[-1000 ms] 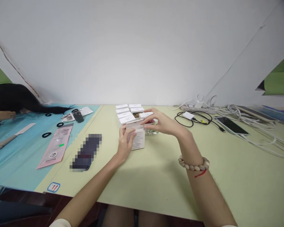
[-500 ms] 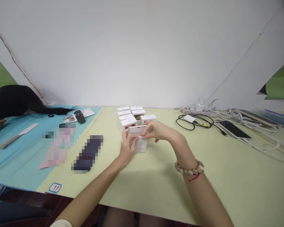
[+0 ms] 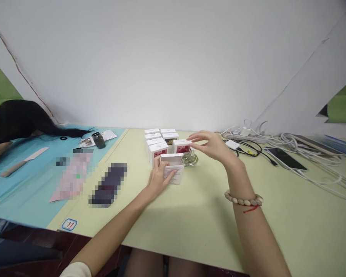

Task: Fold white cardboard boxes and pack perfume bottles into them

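My left hand (image 3: 159,176) grips a small white box (image 3: 175,175) with fine print on its near side; the top of this box is open. Just behind its right edge lies a clear, greenish glass object (image 3: 191,159), whose exact kind I cannot make out. Above and to the right of the glass, my right hand (image 3: 209,144) is raised with thumb and fingers apart, holding nothing. Its fingertips are close to a white box with a red picture (image 3: 182,147); whether they touch it I cannot tell. Several similar closed white boxes (image 3: 158,148) stand in two rows behind.
Left of me lie a blurred dark object (image 3: 108,184), a blurred pink packet (image 3: 72,177), a knife (image 3: 24,161) and a dark jar (image 3: 98,141). A person with long dark hair leans at far left. Rightward are cables (image 3: 248,148) and a phone (image 3: 285,158).
My right hand has let go of the box top and moved right and slightly up. The box now shows its open top, and the glass object has come into sight.
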Tool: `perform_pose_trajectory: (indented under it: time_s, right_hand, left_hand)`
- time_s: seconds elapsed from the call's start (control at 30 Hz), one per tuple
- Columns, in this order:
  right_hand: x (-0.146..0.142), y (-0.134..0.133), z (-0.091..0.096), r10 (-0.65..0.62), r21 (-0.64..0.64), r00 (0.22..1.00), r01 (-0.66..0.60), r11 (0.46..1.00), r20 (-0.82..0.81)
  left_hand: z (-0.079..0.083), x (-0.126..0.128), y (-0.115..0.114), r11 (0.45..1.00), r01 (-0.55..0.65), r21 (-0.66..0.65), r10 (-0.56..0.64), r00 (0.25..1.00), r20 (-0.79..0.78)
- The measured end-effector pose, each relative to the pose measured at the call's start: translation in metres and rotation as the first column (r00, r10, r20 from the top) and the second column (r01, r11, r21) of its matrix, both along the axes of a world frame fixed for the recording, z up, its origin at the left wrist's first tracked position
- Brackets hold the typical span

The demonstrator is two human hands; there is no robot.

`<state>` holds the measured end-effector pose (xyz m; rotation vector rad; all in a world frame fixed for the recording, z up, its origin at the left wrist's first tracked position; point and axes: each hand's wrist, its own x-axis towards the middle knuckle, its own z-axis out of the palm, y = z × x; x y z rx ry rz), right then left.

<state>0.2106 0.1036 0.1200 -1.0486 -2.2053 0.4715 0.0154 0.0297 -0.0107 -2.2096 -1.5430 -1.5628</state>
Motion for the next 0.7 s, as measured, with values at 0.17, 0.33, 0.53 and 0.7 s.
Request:
perform_pose_trajectory:
  time_s: [0.17,0.33,0.53,0.7]
  right_hand:
    - [0.016,0.036,-0.039,-0.089,0.008,0.992,0.089,0.996,0.086]
    - [0.016,0.047,-0.055,-0.002,-0.199,0.995,0.021,0.980,0.095]
    - [0.019,0.053,-0.058,-0.063,-0.279,0.983,0.111,0.954,0.175]
    - [0.015,0.051,-0.061,0.005,-0.269,0.962,0.071,0.960,0.271]
  left_hand:
    - [0.002,0.000,-0.001,1.000,0.002,-0.030,-0.003,1.000,-0.024]
    - [0.002,0.000,-0.002,1.000,0.012,-0.003,-0.012,0.999,-0.048]
    - [0.000,-0.001,-0.002,1.000,0.022,0.010,-0.021,0.997,-0.078]
    - [0.002,-0.001,0.000,1.000,0.020,-0.013,-0.021,0.999,-0.032]
